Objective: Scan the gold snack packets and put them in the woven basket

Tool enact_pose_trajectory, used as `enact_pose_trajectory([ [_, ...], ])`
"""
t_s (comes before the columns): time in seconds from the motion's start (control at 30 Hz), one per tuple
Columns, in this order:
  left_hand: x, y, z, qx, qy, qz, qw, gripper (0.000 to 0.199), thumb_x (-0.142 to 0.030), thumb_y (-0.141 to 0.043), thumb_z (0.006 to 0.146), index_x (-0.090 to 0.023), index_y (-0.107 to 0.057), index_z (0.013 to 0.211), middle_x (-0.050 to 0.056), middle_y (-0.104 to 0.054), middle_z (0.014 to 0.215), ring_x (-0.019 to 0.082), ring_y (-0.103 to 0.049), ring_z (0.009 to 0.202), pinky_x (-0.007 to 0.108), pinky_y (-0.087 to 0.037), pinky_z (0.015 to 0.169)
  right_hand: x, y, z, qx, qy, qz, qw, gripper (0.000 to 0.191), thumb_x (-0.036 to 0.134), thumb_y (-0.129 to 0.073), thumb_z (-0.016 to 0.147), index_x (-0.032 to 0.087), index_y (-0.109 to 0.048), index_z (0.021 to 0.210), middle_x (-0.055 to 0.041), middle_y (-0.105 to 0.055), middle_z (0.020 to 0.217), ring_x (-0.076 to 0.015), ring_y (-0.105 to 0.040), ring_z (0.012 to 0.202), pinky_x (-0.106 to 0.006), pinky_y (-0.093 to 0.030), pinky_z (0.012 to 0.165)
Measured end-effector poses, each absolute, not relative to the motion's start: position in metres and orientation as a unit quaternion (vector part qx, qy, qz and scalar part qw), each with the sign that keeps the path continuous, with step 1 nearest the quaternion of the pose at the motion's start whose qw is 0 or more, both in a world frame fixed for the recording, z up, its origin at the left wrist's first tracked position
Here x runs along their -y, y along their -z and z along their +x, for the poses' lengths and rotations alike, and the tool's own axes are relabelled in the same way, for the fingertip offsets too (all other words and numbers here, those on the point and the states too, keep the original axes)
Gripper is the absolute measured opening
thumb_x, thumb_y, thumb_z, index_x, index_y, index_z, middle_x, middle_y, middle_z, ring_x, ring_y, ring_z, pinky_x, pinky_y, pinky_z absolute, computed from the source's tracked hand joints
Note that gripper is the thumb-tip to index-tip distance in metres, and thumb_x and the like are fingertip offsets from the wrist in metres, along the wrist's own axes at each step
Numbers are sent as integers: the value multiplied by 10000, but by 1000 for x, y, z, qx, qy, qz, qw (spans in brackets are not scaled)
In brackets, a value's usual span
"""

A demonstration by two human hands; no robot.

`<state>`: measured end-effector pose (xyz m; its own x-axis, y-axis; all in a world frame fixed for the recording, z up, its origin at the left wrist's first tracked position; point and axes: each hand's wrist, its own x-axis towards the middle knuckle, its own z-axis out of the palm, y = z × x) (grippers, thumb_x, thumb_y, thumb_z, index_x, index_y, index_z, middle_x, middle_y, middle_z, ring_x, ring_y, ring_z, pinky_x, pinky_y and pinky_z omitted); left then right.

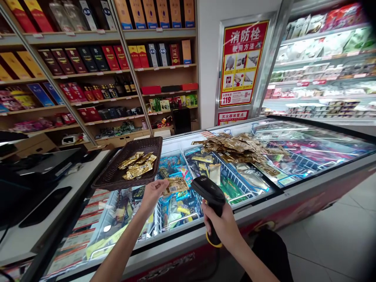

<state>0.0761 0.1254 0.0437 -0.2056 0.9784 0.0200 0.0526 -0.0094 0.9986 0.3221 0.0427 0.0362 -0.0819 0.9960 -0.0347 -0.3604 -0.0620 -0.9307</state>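
My left hand [155, 192] pinches a small gold packet [177, 185] by its left end, with a white barcode label facing up. In my right hand [220, 217] is a black barcode scanner [209, 191], gripped by its handle, its head close to the packet's right end. A dark brown woven basket [102, 177] sits beyond my left hand on the freezer's glass top, holding several gold packets [139, 164]. A large heap of similar gold packets [241, 147] lies spread on the glass to the right.
Under the glass of the chest freezer [255, 205] are wire baskets of bagged goods. On the left stands a counter [58, 211] with dark equipment. Shelves of boxed goods [88, 58] line the back, beside a red poster [243, 62] and a lit display cooler [323, 70].
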Motion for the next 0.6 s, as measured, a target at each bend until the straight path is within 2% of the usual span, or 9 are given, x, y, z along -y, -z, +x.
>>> enact_pose_trajectory([
  [0.1, -126, -51, 80, -551, -543, 525, 355, 468, -474, -858, 683, -174, -786, 1035, 29, -683, 656, 144, -545, 520, 232, -378, 470, -48, -41, 322, 424, -609, -407, 533, 479, 614, -781, 801, 171, -620, 889, 74, -504, 507, -88, -427, 347, -220, -383, 345],
  [0.2, -134, -65, 87, -514, -583, 543, 319, 596, -448, -844, 709, -220, -728, 1247, 23, -690, 702, 162, -560, 545, 244, -382, 465, -53, -49, 323, 447, -601, -406, 524, 462, 612, -763, 810, 175, -622, 860, 74, -498, 498, -90, -421, 350, -220, -373, 340],
  [0.27, -141, -75, 91, -519, -601, 531, 295, 584, -454, -837, 708, -212, -742, 1232, 0, -630, 640, 158, -523, 523, 245, -347, 450, -56, -55, 323, 466, -592, -403, 519, 451, 606, -750, 820, 174, -626, 863, 71, -497, 491, -98, -428, 350, -228, -376, 348],
  [0.33, -148, -84, 94, -528, -617, 515, 273, 531, -467, -812, 725, -189, -769, 1174, -48, -491, 542, 127, -418, 471, 236, -277, 444, -58, -61, 324, 489, -576, -406, 514, 442, 599, -738, 835, 171, -634, 874, 68, -498, 487, -103, -437, 354, -237, -388, 365],
  [0.43, -156, -92, 94, -517, -644, 509, 242, 488, -480, -763, 771, -163, -782, 1142, -93, -291, 515, 88, -256, 453, 238, -178, 463, -60, -67, 325, 510, -558, -411, 510, 435, 593, -733, 850, 169, -637, 866, 64, -497, 472, -107, -444, 359, -243, -397, 386],
  [0.6, -159, -96, 93, -505, -657, 514, 222, 489, -489, -736, 786, -159, -788, 1142, -94, -221, 545, 92, -168, 492, 271, -114, 509, -60, -69, 322, 522, -554, -399, 511, 424, 590, -719, 862, 175, -635, 840, 62, -489, 460, -115, -453, 354, -247, -389, 386],
])
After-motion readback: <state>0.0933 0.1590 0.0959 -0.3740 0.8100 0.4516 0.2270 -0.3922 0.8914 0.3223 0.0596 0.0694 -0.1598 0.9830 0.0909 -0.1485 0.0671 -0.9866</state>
